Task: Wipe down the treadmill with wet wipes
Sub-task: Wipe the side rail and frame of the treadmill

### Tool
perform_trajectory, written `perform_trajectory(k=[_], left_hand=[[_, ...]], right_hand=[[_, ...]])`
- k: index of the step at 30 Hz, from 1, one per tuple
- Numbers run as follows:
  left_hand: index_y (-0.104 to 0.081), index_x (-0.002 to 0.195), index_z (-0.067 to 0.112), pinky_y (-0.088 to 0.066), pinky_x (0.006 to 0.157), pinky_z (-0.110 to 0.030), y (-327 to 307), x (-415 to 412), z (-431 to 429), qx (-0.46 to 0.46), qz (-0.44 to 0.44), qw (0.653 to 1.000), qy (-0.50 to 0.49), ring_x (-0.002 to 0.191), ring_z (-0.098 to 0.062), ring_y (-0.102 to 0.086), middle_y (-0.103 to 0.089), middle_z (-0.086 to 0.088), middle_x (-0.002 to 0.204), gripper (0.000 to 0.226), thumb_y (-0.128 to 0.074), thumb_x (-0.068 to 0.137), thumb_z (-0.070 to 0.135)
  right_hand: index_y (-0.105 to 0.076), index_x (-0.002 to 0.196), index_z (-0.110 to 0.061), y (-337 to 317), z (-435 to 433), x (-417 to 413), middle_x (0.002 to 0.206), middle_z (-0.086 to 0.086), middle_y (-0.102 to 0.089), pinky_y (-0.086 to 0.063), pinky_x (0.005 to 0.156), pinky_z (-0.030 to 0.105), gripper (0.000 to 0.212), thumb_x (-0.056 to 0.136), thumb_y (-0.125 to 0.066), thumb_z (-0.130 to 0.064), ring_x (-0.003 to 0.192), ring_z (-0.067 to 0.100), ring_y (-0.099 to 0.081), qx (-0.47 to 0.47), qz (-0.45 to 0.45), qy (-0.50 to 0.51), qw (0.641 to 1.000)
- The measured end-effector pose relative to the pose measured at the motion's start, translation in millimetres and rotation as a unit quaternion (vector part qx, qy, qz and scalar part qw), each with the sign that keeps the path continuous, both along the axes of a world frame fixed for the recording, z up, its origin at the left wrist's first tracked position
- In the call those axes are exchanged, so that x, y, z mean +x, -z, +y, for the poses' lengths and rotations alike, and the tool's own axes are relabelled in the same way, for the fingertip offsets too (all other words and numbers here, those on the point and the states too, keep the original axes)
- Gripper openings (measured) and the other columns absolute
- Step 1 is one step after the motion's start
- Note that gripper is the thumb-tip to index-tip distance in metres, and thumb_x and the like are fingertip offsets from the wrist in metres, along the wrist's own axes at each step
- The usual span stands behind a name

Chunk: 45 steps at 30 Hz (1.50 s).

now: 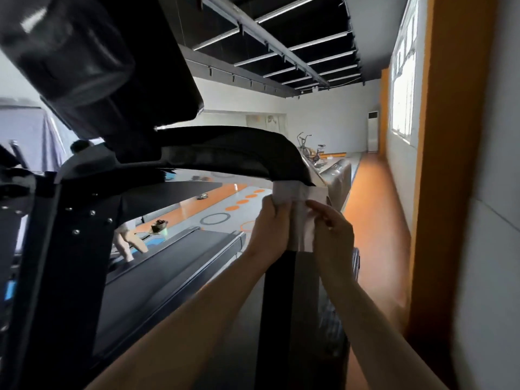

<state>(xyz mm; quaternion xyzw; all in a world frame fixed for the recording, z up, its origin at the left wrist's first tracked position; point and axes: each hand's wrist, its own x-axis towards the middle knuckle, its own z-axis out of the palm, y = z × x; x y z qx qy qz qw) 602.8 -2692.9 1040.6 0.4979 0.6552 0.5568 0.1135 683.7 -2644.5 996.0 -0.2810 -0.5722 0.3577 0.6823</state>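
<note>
- My left hand had its fingers curled round the upper left part of the wet wipe, gripping it.
- My right hand pinched the wipe's right side between thumb and fingers.
- The wipe lay wrapped over the top of the treadmill's upright post, between both hands, just under the end of the curved black handrail.
- The belt ran left of and below the hands; the console loomed above and to their left.
- Orange floor stretched right of the hands, with exercise bikes well beyond them.
</note>
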Motion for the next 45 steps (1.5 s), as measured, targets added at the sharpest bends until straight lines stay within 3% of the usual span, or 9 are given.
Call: perform_trajectory(k=[4,8,17,23,26,31,36,41,45], left_hand=[[-0.048,0.129,0.010,-0.037,0.082,-0.028,-2,-4,-3,-0.008,0.006,1.000,-0.022,0.100,-0.019,-0.053,-0.056,-0.002,0.112,0.036,-0.037,0.104,0.035],[-0.051,0.127,0.013,-0.041,0.068,-0.017,-2,-4,-3,0.010,0.017,0.999,-0.032,0.085,-0.001,-0.054,-0.058,0.002,0.107,0.033,-0.046,0.101,0.034],[-0.045,0.127,0.012,-0.044,0.067,-0.011,11,15,-4,0.075,0.036,0.994,-0.074,0.085,-0.002,-0.056,-0.057,0.007,0.102,0.037,-0.058,0.096,0.028],[-0.042,0.127,0.021,-0.053,0.090,-0.031,16,22,-1,0.170,0.027,0.982,-0.079,0.113,-0.017,-0.058,-0.054,-0.001,0.126,0.044,-0.064,0.089,0.023],[-0.048,0.129,0.016,-0.049,0.085,-0.016,17,29,-5,0.176,0.007,0.981,-0.084,0.115,-0.015,-0.056,-0.055,-0.002,0.128,0.029,-0.047,0.100,0.021],[-0.047,0.137,0.018,-0.046,0.091,-0.013,21,35,-13,0.173,-0.017,0.982,-0.077,0.119,-0.011,-0.054,-0.054,-0.001,0.135,0.034,-0.035,0.105,0.018],[-0.042,0.143,0.018,-0.045,0.105,-0.029,24,25,-19,0.142,-0.034,0.988,-0.055,0.122,-0.010,-0.054,-0.054,0.001,0.138,0.038,-0.033,0.106,0.020],[-0.044,0.142,0.030,-0.045,0.091,-0.006,31,3,-20,0.073,-0.030,0.997,-0.006,0.105,0.019,-0.054,-0.057,0.018,0.128,0.037,-0.035,0.106,0.031],[-0.037,0.148,0.022,-0.047,0.099,-0.018,52,-3,-18,0.064,-0.032,0.997,0.012,0.117,0.002,-0.055,-0.052,0.003,0.140,0.050,-0.037,0.102,0.043]], right_hand=[[-0.070,0.117,-0.020,-4,4,-2,0.099,-0.013,-0.058,-0.045,0.091,0.038,0.032,0.097,-0.048,-0.008,0.109,0.025,-0.054,-0.017,-0.037,-0.014,0.999],[-0.068,0.122,-0.024,-4,0,0,0.114,-0.002,-0.051,-0.034,0.106,0.040,0.033,0.097,-0.047,-0.028,0.120,0.026,-0.042,-0.033,-0.109,0.040,0.993],[-0.062,0.127,-0.025,-10,-13,19,0.130,0.009,-0.042,-0.025,0.099,0.036,0.038,0.103,-0.036,-0.038,0.122,0.028,-0.033,-0.026,-0.340,0.113,0.933],[-0.060,0.124,-0.012,-10,-23,14,0.120,0.009,-0.048,-0.030,0.076,0.018,0.033,0.105,-0.037,-0.026,0.114,0.021,-0.045,-0.026,-0.144,-0.018,0.989],[-0.040,0.146,-0.011,-15,-24,11,0.144,0.013,-0.038,-0.032,0.093,0.017,0.046,0.105,-0.036,-0.033,0.132,0.024,-0.038,-0.093,-0.069,-0.137,0.984],[-0.020,0.155,-0.009,-18,-22,0,0.158,0.012,-0.024,-0.025,0.119,0.042,0.059,0.105,-0.035,-0.037,0.146,0.024,-0.022,-0.099,-0.070,-0.161,0.979],[0.001,0.157,-0.014,-14,-20,-18,0.165,0.001,0.005,0.007,0.114,0.021,0.067,0.104,-0.031,-0.041,0.150,0.011,0.008,-0.085,-0.104,-0.155,0.979],[-0.001,0.157,-0.017,-16,-8,-31,0.165,-0.002,0.004,0.006,0.115,0.022,0.068,0.103,-0.030,-0.046,0.149,0.007,0.008,-0.072,-0.062,-0.115,0.989],[0.003,0.156,-0.018,-12,8,-31,0.165,-0.003,0.007,0.007,0.121,0.029,0.069,0.102,-0.027,-0.048,0.149,0.006,0.010,-0.077,-0.071,-0.134,0.985]])
